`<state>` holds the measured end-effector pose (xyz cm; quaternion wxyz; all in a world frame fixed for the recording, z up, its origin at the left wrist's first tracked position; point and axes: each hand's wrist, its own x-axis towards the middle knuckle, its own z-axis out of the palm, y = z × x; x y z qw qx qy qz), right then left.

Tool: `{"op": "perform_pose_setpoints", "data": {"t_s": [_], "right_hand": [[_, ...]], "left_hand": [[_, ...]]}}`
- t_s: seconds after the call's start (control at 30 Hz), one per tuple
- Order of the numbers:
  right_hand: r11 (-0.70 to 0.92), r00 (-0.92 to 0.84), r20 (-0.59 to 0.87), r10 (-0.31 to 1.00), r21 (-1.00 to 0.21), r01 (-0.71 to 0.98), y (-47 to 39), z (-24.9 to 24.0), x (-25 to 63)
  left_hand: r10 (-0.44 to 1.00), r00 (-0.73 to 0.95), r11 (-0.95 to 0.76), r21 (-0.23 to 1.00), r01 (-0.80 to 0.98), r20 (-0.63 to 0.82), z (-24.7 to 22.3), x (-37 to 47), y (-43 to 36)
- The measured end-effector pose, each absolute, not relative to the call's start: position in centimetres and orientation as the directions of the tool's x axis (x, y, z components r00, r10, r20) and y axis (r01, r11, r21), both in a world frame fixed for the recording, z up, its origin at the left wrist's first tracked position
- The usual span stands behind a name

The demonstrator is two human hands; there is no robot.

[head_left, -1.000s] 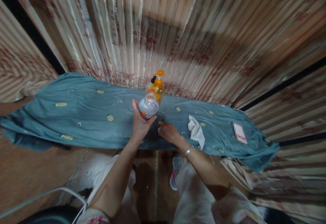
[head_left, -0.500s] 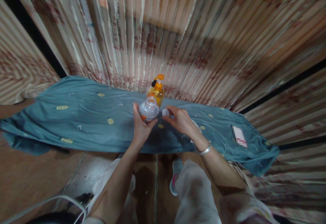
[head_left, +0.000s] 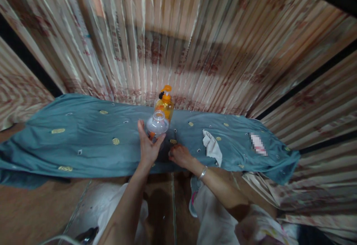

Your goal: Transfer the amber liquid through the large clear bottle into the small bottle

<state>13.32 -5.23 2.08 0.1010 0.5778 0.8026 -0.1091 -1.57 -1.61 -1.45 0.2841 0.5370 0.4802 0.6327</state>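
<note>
My left hand (head_left: 149, 144) is wrapped round a clear, round-shouldered bottle (head_left: 157, 125) with an uncapped neck and an orange patch low on its side. Right behind it stands a pump bottle (head_left: 169, 111) of yellow liquid with an orange pump head, partly covered by the clear bottle. My right hand (head_left: 180, 155) is low at the teal cloth, to the right of the clear bottle and nearer to me. Its fingers are curled together; whatever they hold, if anything, is hidden beneath them.
A teal cloth with pineapple prints (head_left: 95, 137) covers the long table. To the right lie a crumpled white rag (head_left: 212, 147) and a blurred pink-and-white packet (head_left: 258, 144). A pleated curtain (head_left: 178, 44) hangs behind, with dark poles at both sides.
My right hand has moved down and toward me, from beside the bottle neck to the cloth. The white cap it pinched is out of sight. My left hand keeps the bottle.
</note>
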Motion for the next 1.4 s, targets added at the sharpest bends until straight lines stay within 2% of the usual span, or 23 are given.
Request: {"op": "perform_pose_setpoints", "data": {"t_s": [0.17,0.33,0.37,0.43,0.53,0.63,0.83,0.97,1.07,1.23,1.4], "right_hand": [[0.259,-0.274,-0.215,0.937,-0.093,0.961,-3.5,4.1,15.1],[0.188,-0.185,0.031,0.982,-0.144,0.972,1.6,8.5,16.7],[0.187,-0.162,0.123,0.979,-0.226,0.956,2.8,9.1,16.6],[0.216,-0.147,0.208,0.967,-0.364,0.906,4.9,10.0,16.3],[0.237,-0.15,0.212,0.966,-0.483,0.843,7.3,10.4,15.3],[0.248,-0.183,0.171,0.968,-0.547,0.799,8.7,10.2,14.3],[0.231,-0.152,0.19,0.97,-0.521,0.822,8.8,9.5,13.6],[0.15,-0.031,0.231,0.972,-0.519,0.841,6.9,10.0,15.4],[0.102,0.063,0.289,0.955,-0.521,0.847,4.4,10.8,17.6],[0.055,0.174,0.372,0.912,-0.531,0.846,-0.5,11.5,20.3],[0.057,0.227,0.413,0.882,-0.572,0.818,-5.0,10.8,20.4]], "left_hand": [[0.872,-0.27,-0.374,0.912,0.17,0.408,-1.1,-2.2,-1.9],[0.865,-0.274,-0.384,0.906,0.179,0.421,-1.3,-2.4,-1.8],[0.86,-0.277,-0.39,0.903,0.18,0.428,-1.4,-2.3,-1.8],[0.85,-0.28,-0.407,0.894,0.189,0.446,-1.6,-2.2,-1.7],[0.836,-0.282,-0.423,0.88,0.216,0.471,-1.7,-2.3,-1.8],[0.811,-0.276,-0.443,0.849,0.289,0.516,-1.6,-2.7,-2.1],[0.712,-0.173,-0.534,0.685,0.496,0.681,-0.6,-3.7,-3.0],[0.601,-0.06,-0.628,0.517,0.581,0.797,-0.1,-3.4,-4.3],[0.555,0.004,-0.674,0.447,0.588,0.832,-0.1,-2.0,-5.5],[0.564,0.113,-0.734,0.434,0.523,0.818,-1.4,1.9,-6.5],[0.66,0.14,-0.707,0.547,0.449,0.738,-3.1,5.0,-5.7]]}}
